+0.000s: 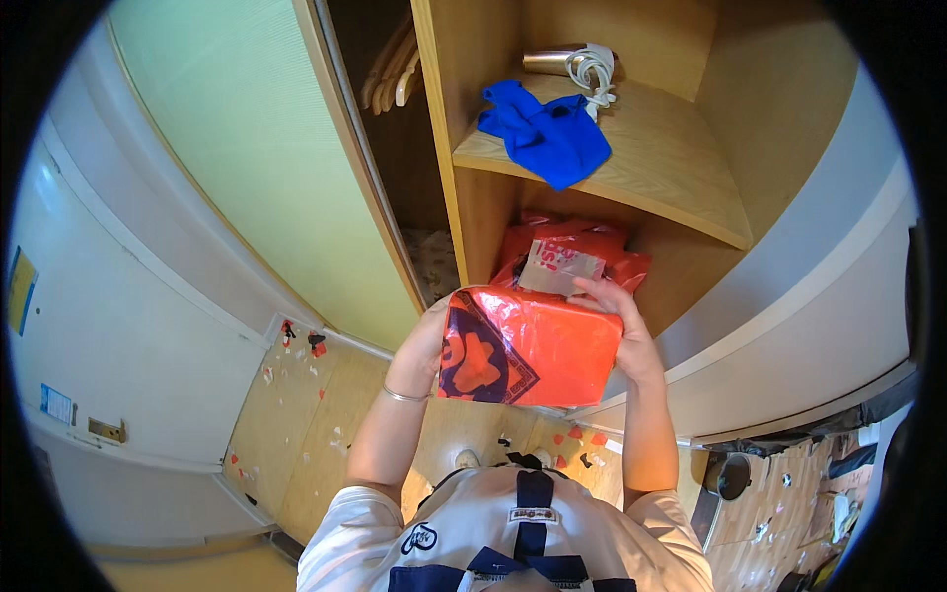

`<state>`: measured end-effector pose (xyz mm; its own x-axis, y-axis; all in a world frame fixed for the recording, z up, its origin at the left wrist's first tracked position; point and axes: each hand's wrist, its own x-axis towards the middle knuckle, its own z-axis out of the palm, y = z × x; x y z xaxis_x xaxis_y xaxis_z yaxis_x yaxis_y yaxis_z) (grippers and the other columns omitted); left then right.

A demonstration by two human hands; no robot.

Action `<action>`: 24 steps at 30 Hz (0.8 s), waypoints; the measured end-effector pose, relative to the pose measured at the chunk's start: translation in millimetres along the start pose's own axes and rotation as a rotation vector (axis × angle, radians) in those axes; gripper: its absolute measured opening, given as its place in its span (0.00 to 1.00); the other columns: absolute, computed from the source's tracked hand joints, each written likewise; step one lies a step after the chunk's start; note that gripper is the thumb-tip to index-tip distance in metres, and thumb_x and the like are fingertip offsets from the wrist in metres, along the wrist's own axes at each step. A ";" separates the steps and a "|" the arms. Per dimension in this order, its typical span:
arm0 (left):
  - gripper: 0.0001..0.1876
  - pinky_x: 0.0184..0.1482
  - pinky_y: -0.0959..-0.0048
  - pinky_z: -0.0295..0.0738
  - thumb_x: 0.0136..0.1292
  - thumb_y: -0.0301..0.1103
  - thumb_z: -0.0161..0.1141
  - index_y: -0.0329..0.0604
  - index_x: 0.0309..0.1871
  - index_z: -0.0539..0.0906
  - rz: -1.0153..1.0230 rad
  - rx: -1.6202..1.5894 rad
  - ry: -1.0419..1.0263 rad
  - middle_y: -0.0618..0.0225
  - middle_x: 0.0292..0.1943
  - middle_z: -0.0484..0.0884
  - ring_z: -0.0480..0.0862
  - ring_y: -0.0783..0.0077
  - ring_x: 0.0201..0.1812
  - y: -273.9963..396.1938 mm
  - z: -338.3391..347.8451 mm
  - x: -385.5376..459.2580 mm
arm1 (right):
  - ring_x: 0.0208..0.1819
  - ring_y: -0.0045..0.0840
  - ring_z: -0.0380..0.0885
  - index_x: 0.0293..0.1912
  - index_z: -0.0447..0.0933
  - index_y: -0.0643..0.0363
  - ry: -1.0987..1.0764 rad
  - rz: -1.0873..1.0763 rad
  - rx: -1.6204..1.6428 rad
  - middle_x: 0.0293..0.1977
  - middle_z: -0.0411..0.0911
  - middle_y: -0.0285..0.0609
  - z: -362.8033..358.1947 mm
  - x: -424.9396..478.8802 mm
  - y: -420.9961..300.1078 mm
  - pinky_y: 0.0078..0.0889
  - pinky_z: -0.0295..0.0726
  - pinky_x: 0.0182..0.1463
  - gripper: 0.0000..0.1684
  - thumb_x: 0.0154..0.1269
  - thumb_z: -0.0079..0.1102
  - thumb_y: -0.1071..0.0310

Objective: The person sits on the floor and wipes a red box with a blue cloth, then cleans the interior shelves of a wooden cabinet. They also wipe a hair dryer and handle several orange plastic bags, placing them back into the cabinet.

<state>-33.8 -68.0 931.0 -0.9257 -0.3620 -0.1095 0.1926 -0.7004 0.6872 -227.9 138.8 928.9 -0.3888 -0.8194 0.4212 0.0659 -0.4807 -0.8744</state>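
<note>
My left hand (433, 333) and my right hand (625, 325) hold a box-shaped package in glossy red plastic (547, 351) between them, one at each side. A dark printed pattern covers its left part. Behind it, in the lower compartment of a wooden cabinet, lies a red plastic bag (625, 248) with a pale printed piece (558, 266) at its front. A blue cloth (555, 140) hangs slightly over the edge of the shelf above. Farther back on that shelf is a metallic cylindrical object (547, 60) beside a coiled white cable (592, 70).
Wooden hangers (392, 70) hang in the dark wardrobe, left of the cabinet. A pale green sliding panel (259, 133) stands beside it. Red, black and white scraps (317, 344) litter the wooden floor. At the far left is a white door (111, 333); a bucket (729, 476) stands at the lower right.
</note>
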 end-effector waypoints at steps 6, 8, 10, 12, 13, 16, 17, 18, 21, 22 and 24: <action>0.18 0.53 0.69 0.81 0.72 0.29 0.46 0.30 0.62 0.71 0.009 0.109 -0.151 0.54 0.51 0.80 0.84 0.66 0.49 5.2 19.1 -7.3 | 0.49 0.24 0.78 0.58 0.73 0.58 0.317 0.131 -0.012 0.49 0.78 0.43 -2.2 -9.2 26.8 0.27 0.78 0.52 0.26 0.59 0.63 0.78; 0.20 0.59 0.67 0.76 0.71 0.25 0.41 0.30 0.63 0.70 0.035 0.182 -0.185 0.54 0.57 0.77 0.80 0.64 0.55 7.2 11.8 -7.1 | 0.47 0.25 0.78 0.48 0.79 0.60 0.271 0.266 0.107 0.45 0.78 0.42 -25.3 -18.1 35.0 0.26 0.78 0.51 0.16 0.59 0.62 0.79; 0.20 0.62 0.66 0.74 0.71 0.25 0.39 0.30 0.63 0.70 0.055 0.160 -0.180 0.55 0.59 0.76 0.78 0.64 0.58 6.8 11.5 -9.3 | 0.45 0.25 0.78 0.39 0.82 0.62 0.243 0.286 0.116 0.43 0.79 0.42 -26.1 -20.7 32.3 0.25 0.77 0.50 0.09 0.58 0.61 0.79; 0.19 0.61 0.67 0.74 0.72 0.28 0.39 0.31 0.62 0.71 0.017 -0.012 -0.212 0.55 0.58 0.77 0.78 0.65 0.58 4.7 4.2 -4.9 | 0.44 0.25 0.78 0.32 0.82 0.63 0.229 0.190 0.011 0.42 0.79 0.42 -19.1 -18.1 26.2 0.25 0.76 0.49 0.04 0.56 0.62 0.80; 0.19 0.61 0.67 0.74 0.73 0.29 0.39 0.32 0.62 0.71 -0.001 -0.098 -0.228 0.56 0.58 0.77 0.78 0.65 0.58 4.2 1.3 -3.5 | 0.44 0.26 0.78 0.31 0.82 0.63 0.222 0.140 -0.021 0.42 0.79 0.43 -14.7 -17.3 20.8 0.25 0.76 0.49 0.03 0.55 0.62 0.80; 0.10 0.43 0.81 0.73 0.72 0.34 0.50 0.39 0.48 0.78 0.117 0.155 0.084 0.70 0.41 0.81 0.78 0.81 0.40 -6.0 6.9 -2.9 | 0.43 0.27 0.78 0.30 0.82 0.63 0.203 -0.016 -0.174 0.42 0.79 0.43 -9.2 -16.9 11.1 0.26 0.75 0.49 0.02 0.52 0.65 0.78; 0.08 0.38 0.84 0.71 0.71 0.34 0.54 0.40 0.43 0.79 0.183 0.252 0.135 0.74 0.36 0.81 0.77 0.85 0.35 -8.0 8.2 -3.9 | 0.44 0.27 0.78 0.29 0.82 0.63 0.194 -0.072 -0.261 0.42 0.79 0.44 -10.4 -17.6 10.6 0.26 0.75 0.48 0.02 0.51 0.66 0.78; 0.07 0.33 0.87 0.69 0.70 0.34 0.57 0.41 0.39 0.79 0.247 0.347 0.189 0.78 0.32 0.81 0.76 0.89 0.30 -10.4 8.8 -4.8 | 0.44 0.28 0.78 0.28 0.82 0.63 0.185 -0.123 -0.347 0.42 0.79 0.44 -10.0 -18.9 9.5 0.26 0.74 0.48 0.03 0.51 0.67 0.77; 0.07 0.33 0.86 0.70 0.70 0.32 0.58 0.40 0.36 0.80 0.302 0.422 0.262 0.77 0.29 0.81 0.75 0.88 0.28 -12.7 9.7 -0.1 | 0.44 0.29 0.78 0.27 0.82 0.62 0.158 -0.130 -0.504 0.42 0.79 0.45 -4.5 -21.9 -0.2 0.27 0.74 0.49 0.03 0.50 0.68 0.77; 0.09 0.32 0.86 0.69 0.70 0.32 0.57 0.39 0.34 0.80 0.343 0.405 0.296 0.77 0.28 0.80 0.74 0.88 0.28 -11.8 19.0 -1.1 | 0.44 0.29 0.78 0.28 0.82 0.62 0.182 -0.139 -0.502 0.43 0.79 0.46 -5.2 -23.8 1.2 0.27 0.74 0.50 0.03 0.51 0.67 0.77; 0.09 0.32 0.85 0.68 0.71 0.32 0.57 0.39 0.33 0.79 0.413 0.434 0.303 0.78 0.26 0.79 0.73 0.89 0.27 -15.5 19.1 0.8 | 0.45 0.29 0.78 0.28 0.81 0.62 0.232 -0.158 -0.499 0.43 0.79 0.46 -6.8 -28.1 5.8 0.26 0.74 0.50 0.03 0.52 0.67 0.78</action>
<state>-43.8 -45.6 933.9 -0.6599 -0.7480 0.0712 0.3042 -0.1792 0.9356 -222.8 161.2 910.4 -0.5539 -0.6328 0.5411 -0.4290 -0.3400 -0.8369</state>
